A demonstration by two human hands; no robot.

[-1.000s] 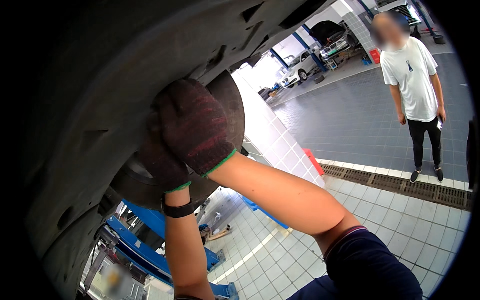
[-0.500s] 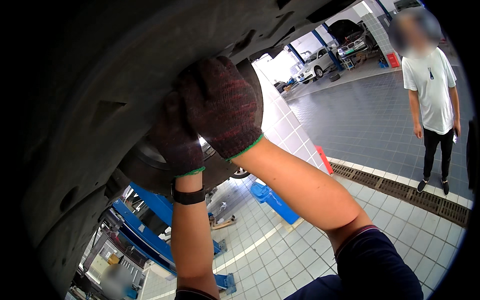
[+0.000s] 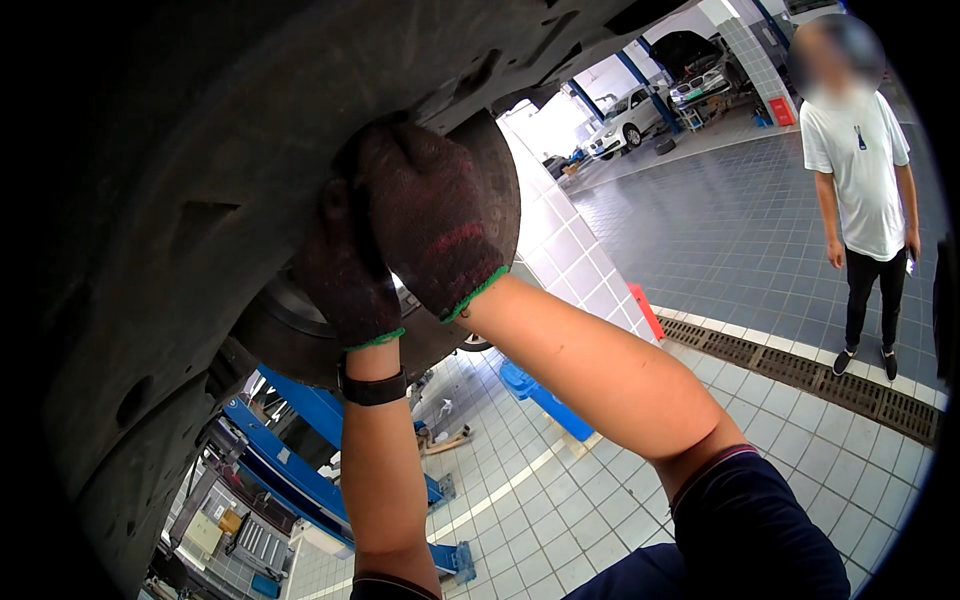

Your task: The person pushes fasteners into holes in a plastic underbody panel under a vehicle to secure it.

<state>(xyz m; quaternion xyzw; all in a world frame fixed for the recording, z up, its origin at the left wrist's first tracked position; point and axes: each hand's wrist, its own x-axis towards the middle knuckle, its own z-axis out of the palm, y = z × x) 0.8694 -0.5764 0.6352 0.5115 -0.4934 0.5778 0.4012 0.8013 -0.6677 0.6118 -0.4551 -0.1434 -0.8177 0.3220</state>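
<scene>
Gloves (image 3: 450, 240), dark: left hand (image 3: 350, 270), right hand (image 3: 425, 195) close together, fingertips hidden, grip cannot be told | underbody panel (image 3: 270, 150) overhead, possibly touched, far edge lost in black | tyre (image 3: 499, 190) behind hands, partly covered

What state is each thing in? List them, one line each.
Left hand: gloved, raised, grip hidden
Right hand: gloved, raised, grip hidden
Tire: off the floor, partly covered
Black wristband: fastened
Background car hood: raised open
Floor grate: in place
White-shirted person: standing, arms lowered
</scene>
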